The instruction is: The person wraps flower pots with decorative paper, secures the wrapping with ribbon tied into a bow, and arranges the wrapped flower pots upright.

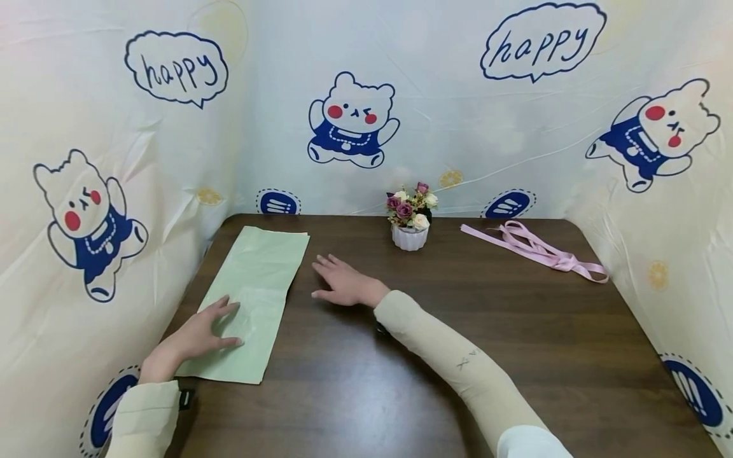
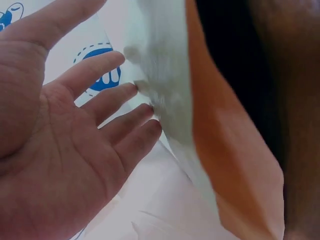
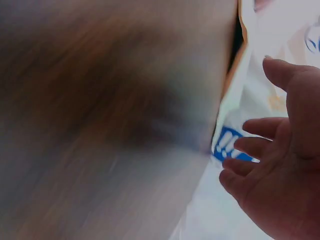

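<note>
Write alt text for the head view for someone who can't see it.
A person's left hand, its grip loose, lies over pale green paper at the left of a brown table; the right hand is stretched out just right of the paper. Farther back are potted flowers and a pink ribbon, before cloth printed with bears.

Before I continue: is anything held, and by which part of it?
Nothing is held: the left grip lies over the green paper without pinching it, and the right grip is empty.
</note>
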`<state>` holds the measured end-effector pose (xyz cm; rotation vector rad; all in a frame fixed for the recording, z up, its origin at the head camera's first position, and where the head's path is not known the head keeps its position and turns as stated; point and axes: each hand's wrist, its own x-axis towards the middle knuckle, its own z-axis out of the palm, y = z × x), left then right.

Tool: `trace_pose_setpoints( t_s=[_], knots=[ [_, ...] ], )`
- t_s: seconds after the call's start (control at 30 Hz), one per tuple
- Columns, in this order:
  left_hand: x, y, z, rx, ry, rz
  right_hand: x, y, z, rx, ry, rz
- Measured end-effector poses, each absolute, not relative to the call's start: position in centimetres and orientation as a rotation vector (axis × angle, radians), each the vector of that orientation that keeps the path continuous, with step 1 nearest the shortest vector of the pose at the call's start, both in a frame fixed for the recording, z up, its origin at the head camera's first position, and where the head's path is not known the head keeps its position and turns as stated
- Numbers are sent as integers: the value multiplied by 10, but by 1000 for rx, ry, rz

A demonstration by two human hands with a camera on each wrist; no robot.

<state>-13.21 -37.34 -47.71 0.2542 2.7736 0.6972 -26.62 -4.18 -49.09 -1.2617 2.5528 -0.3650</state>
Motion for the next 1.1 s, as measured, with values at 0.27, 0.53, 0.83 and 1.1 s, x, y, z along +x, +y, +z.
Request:
trace_pose_setpoints(
  t_s=[0.27,0.53,0.83,1.1],
  knots=[
    [-126,-360,-486,317,2777,702,-255,-76,-495,-1283,2535,-366],
    [-125,-331,-487,380,2790,674,-255,-69,-493,-1233,2546,-316],
    [-125,-300,-485,500,2742,718,-261,-54,-498,-1110,2554,-284],
    [-122,-275,-484,543,2764,658,-266,-41,-501,-997,2525,-296]
  ],
)
